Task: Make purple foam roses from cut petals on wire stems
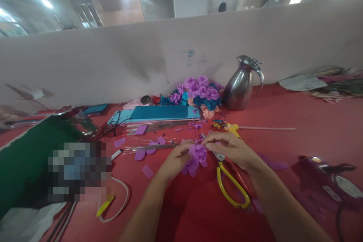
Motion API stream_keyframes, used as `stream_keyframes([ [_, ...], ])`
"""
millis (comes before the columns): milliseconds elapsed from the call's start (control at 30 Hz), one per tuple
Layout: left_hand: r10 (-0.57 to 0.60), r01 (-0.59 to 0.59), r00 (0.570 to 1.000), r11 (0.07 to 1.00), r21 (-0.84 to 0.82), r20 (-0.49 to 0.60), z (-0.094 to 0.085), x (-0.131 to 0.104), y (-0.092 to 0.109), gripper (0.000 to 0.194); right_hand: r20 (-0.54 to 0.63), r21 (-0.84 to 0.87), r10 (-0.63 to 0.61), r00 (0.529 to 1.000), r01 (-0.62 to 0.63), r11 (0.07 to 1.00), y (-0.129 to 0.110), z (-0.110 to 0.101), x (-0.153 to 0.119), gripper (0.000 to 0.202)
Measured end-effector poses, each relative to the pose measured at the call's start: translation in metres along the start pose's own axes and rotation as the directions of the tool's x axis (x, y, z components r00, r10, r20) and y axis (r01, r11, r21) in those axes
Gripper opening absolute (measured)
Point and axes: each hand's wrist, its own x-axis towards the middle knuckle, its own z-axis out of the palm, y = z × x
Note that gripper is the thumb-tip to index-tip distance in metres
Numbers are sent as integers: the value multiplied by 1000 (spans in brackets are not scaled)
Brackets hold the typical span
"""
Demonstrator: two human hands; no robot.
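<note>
Above the red table, a purple paper flower (199,154) is held between my two hands. My left hand (178,159) grips it from the left, fingers closed at its side. At its upper right edge, the thumb and fingers of my right hand (228,146) pinch together on a petal. Looser purple petals hang below the bloom. Under my right wrist lies a cutting tool (222,181) with a yellow loop handle, its metal jaws partly covered by my hand. Cut purple paper petals (148,171) and thin wires (147,147) lie to the left of the flower.
Behind my hands are finished purple paper flowers (202,89), teal sheets (161,112) and a steel jug (239,85). A yellow glue gun (234,128) with its stick lies nearby. Eyeglasses (115,124) and a glass jar (82,123) are left; a dark red device (330,177) is right.
</note>
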Motion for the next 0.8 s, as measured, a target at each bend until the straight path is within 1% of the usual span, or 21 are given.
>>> stream_keyframes([
  [100,6,-7,999,1000,30,53,0,-1,2,22,66,-80,-6,998,11,997,-4,-3,-2,14],
  [267,-28,19,990,998,66,138,1,-1,7,31,124,-136,8,992,9,991,-5,-2,-2,13],
  [467,24,-44,980,994,97,199,-1,0,9,38,115,-155,28,993,-10,988,-2,1,-3,12],
  [667,24,-48,978,993,109,208,-2,0,9,39,54,-115,7,999,-1,993,-2,5,-4,13],
  [733,21,-44,977,993,107,211,-3,0,8,40,57,-119,-15,998,22,993,-2,5,-4,15],
  [800,15,-36,979,994,99,205,-2,0,7,40,85,-130,-36,996,47,990,-3,5,-4,14],
])
